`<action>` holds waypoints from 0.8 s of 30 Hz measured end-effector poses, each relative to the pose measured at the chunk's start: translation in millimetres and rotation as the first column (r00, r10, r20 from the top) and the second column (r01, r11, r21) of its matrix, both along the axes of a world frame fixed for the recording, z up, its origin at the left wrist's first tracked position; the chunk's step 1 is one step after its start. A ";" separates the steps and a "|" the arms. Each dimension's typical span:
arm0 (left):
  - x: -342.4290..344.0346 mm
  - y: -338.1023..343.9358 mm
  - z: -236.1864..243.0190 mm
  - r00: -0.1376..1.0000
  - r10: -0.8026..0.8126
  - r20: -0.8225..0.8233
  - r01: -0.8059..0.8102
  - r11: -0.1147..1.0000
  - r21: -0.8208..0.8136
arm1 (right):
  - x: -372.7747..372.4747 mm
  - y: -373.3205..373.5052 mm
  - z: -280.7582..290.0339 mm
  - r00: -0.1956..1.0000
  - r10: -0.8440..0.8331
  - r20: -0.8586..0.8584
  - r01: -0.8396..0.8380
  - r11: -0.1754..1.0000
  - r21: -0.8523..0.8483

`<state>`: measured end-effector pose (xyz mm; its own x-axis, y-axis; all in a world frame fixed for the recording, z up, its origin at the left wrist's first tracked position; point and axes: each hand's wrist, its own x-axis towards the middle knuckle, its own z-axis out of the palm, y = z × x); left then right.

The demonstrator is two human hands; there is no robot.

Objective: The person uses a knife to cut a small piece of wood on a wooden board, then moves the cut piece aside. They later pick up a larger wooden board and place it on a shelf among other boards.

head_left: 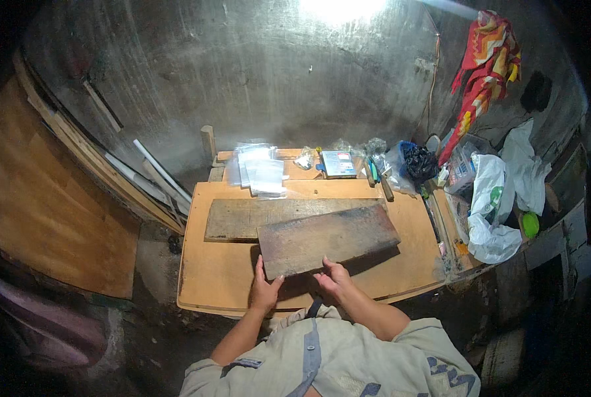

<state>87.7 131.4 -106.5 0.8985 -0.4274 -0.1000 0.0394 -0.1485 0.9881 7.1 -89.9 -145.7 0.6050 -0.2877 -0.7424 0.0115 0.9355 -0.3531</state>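
A dark, weathered wooden board [328, 238] is held at a slant over the table, its near edge toward me. My left hand [265, 291] grips its near left corner, fingers along the left end and thumb at the near edge. At the middle of that edge, my right hand [333, 278] has its thumb up against the board, while its other fingers are partly hidden underneath. Behind lies a second, longer wooden plank [242, 218], flat on the tabletop and partly covered by the held board. A shadow falls on the table below the held board.
The orange-brown table [209, 278] carries clear plastic sleeves [261, 169], a flat box [338, 163] and hand tools [387, 188] at the back. Black [420, 162] and white plastic bags [491, 212] crowd the right. Planks [103, 165] lean at left; a patterned cloth [484, 73] hangs at right.
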 end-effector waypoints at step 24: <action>64.6 0.1 -31.9 0.899 0.101 0.425 -0.309 0.836 0.454 | 84.4 14.1 -4.7 0.963 0.270 -0.016 -0.271 0.962 -0.036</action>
<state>152.3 131.5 -138.4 0.9710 -0.2123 0.1097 -0.2245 -0.6533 0.7231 91.5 -75.9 -150.3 0.6558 -0.1418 -0.7415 -0.2444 0.8894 -0.3863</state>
